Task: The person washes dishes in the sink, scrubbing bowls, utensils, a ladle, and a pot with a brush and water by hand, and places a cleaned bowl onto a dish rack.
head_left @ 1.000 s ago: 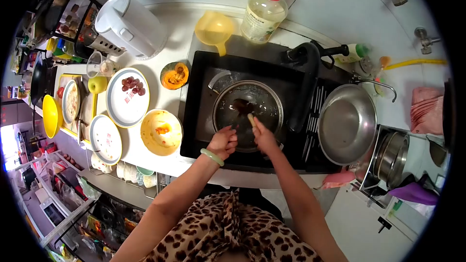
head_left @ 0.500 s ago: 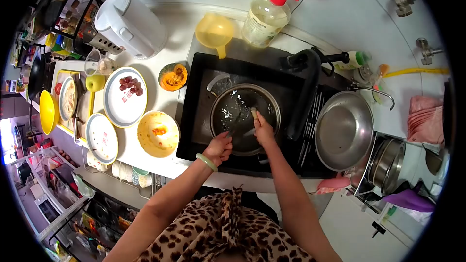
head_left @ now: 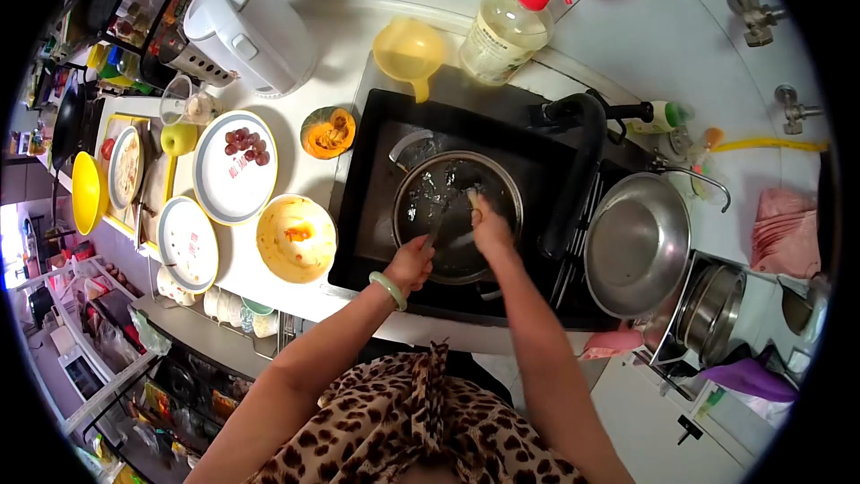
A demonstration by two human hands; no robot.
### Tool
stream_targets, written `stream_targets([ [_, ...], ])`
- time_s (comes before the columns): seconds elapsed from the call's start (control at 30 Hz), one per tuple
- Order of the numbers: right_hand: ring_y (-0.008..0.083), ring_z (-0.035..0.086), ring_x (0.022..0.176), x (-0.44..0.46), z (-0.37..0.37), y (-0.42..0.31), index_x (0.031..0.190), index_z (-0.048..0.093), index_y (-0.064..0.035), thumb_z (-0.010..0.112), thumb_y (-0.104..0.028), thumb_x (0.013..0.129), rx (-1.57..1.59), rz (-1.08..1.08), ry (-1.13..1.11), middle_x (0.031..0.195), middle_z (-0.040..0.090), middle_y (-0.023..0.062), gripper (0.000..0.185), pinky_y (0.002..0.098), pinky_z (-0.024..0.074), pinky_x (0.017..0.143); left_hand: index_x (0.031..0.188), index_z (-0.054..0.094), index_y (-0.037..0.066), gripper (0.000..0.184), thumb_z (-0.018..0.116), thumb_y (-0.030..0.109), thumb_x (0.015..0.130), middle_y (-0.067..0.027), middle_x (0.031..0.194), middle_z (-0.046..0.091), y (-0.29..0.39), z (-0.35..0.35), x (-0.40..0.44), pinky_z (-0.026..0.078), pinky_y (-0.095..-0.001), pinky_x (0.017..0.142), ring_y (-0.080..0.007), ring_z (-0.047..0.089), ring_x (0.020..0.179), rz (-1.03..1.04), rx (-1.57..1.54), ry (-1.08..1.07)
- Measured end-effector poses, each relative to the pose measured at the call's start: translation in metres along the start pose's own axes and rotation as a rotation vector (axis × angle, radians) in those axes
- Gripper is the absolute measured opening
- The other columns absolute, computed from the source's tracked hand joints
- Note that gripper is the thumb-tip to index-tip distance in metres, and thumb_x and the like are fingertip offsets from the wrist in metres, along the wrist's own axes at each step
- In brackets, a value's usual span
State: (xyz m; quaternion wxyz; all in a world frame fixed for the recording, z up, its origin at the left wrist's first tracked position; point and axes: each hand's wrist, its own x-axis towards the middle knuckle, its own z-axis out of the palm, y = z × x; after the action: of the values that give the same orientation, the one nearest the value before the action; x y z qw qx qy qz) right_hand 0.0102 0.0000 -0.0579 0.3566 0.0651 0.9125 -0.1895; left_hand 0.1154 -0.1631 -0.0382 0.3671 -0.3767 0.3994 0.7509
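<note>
A metal pot [head_left: 512,188] with water in it stands in the black sink [head_left: 367,215]. Over the pot's lower left rim, my left hand [head_left: 410,264] is closed around a thin, dark utensil [head_left: 435,231] that points into the pot. My right hand [head_left: 493,229], above the right part of the pot, grips a short, pale handle-like piece [head_left: 474,201]; its far end is too dark to make out. The black faucet [head_left: 573,179] is to the right of the pot.
A yellow bowl [head_left: 296,237], plates [head_left: 235,170], a cut pumpkin [head_left: 328,133] and a white kettle [head_left: 251,36] are on the left counter. A yellow ladle [head_left: 408,49] and soap bottle [head_left: 506,36] stand behind the sink. A metal bowl [head_left: 637,245] lies at the right.
The view has shifted slightly. My right hand has moved a little within the area over the pot, and my left hand stays near its lower left rim.
</note>
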Motion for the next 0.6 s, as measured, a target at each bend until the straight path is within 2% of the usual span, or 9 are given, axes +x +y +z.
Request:
stream_targets([
  [0.03, 0.0363, 0.064, 0.08, 0.013, 0.046, 0.029, 0.14, 0.039, -0.03, 0.044, -0.033, 0.097, 0.014, -0.107, 0.158, 0.091, 0.066, 0.0186, 0.044, 0.0435, 0.0501, 0.071, 0.131, 0.043, 0.016, 0.037, 0.044, 0.018, 0.094, 0.0032, 0.06, 0.04, -0.002, -0.002, 0.0, 0.022, -0.0226, 0.034, -0.0066, 0.031, 0.041, 0.002, -0.002, 0.046],
  [0.1, 0.0258, 0.056, 0.061, 0.02, 0.039, 0.059, 0.14, 0.039, -0.0309, 0.045, -0.033, 0.097, 0.261, -0.049, -0.122, 0.074, 0.059, 0.0103, 0.044, 0.0366, 0.046, 0.055, 0.129, 0.045, 0.016, 0.034, 0.044, 0.017, 0.094, 0.0032, 0.06, 0.04, -0.003, -0.004, 0.004, 0.022, -0.0228, 0.034, -0.0067, 0.031, 0.04, 0.012, 0.018, 0.118],
  [0.23, 0.026, 0.059, 0.064, 0.031, -0.029, 0.087, 0.137, 0.045, -0.0231, 0.049, -0.029, 0.096, 0.201, -0.4, -0.118, 0.079, 0.062, 0.0111, 0.042, 0.0346, 0.0475, 0.058, 0.13, 0.045, 0.015, 0.033, 0.043, 0.017, 0.096, 0.0037, 0.06, 0.039, -0.002, 0.0, 0.004, 0.02, -0.0214, 0.035, -0.0062, 0.029, 0.041, 0.006, 0.021, 0.085],
  [0.3, 0.0343, 0.063, 0.087, 0.032, -0.021, 0.076, 0.136, 0.046, -0.0184, 0.049, -0.03, 0.095, 0.085, -0.511, 0.068, 0.098, 0.066, 0.0177, 0.043, 0.0388, 0.0497, 0.075, 0.13, 0.045, 0.015, 0.034, 0.043, 0.017, 0.096, 0.0038, 0.061, 0.04, -0.007, 0.004, 0.0, 0.021, -0.0213, 0.035, -0.0062, 0.03, 0.041, -0.02, 0.034, 0.073],
  [0.37, 0.0388, 0.059, 0.104, 0.003, -0.009, 0.017, 0.136, 0.045, -0.0152, 0.05, -0.03, 0.094, 0.007, -0.101, 0.052, 0.112, 0.062, 0.0208, 0.044, 0.0405, 0.0467, 0.088, 0.131, 0.046, 0.016, 0.036, 0.044, 0.017, 0.095, 0.003, 0.06, 0.041, -0.008, 0.003, 0.005, 0.022, -0.0229, 0.034, -0.0066, 0.031, 0.04, 0.009, 0.047, 0.082],
  [0.4, 0.0327, 0.065, 0.083, 0.026, 0.055, 0.046, 0.137, 0.045, -0.0189, 0.05, -0.03, 0.095, 0.049, -0.22, 0.278, 0.094, 0.067, 0.0186, 0.044, 0.0388, 0.0507, 0.075, 0.131, 0.046, 0.016, 0.037, 0.045, 0.017, 0.094, 0.0026, 0.06, 0.042, -0.008, 0.001, 0.007, 0.023, -0.0237, 0.033, -0.0068, 0.031, 0.039, 0.024, 0.054, 0.09],
  [0.43, 0.0275, 0.063, 0.071, 0.029, 0.075, 0.057, 0.137, 0.045, -0.0213, 0.05, -0.031, 0.095, 0.128, -0.189, 0.171, 0.085, 0.065, 0.015, 0.043, 0.0368, 0.0502, 0.066, 0.132, 0.046, 0.016, 0.038, 0.045, 0.017, 0.094, 0.0024, 0.06, 0.042, -0.007, -0.003, 0.007, 0.023, -0.0237, 0.033, -0.007, 0.032, 0.039, 0.03, 0.06, 0.129],
  [0.5, 0.0185, 0.054, 0.054, 0.024, 0.057, 0.07, 0.138, 0.045, -0.0253, 0.049, -0.031, 0.096, 0.274, -0.117, -0.082, 0.07, 0.058, 0.0081, 0.043, 0.0327, 0.0469, 0.052, 0.133, 0.046, 0.016, 0.039, 0.046, 0.017, 0.094, 0.002, 0.06, 0.044, -0.007, -0.007, 0.006, 0.024, -0.0239, 0.033, -0.0074, 0.032, 0.038, 0.041, 0.093, 0.183],
  [0.6, 0.0264, 0.06, 0.065, 0.028, -0.02, 0.078, 0.138, 0.044, -0.0228, 0.046, -0.031, 0.096, 0.18, -0.417, -0.097, 0.084, 0.064, 0.0139, 0.043, 0.0376, 0.0493, 0.06, 0.132, 0.047, 0.017, 0.039, 0.047, 0.017, 0.093, 0.0011, 0.059, 0.045, -0.027, -0.014, 0.027, 0.025, -0.0243, 0.033, -0.0081, 0.033, 0.039, 0.091, 0.079, 0.168],
])
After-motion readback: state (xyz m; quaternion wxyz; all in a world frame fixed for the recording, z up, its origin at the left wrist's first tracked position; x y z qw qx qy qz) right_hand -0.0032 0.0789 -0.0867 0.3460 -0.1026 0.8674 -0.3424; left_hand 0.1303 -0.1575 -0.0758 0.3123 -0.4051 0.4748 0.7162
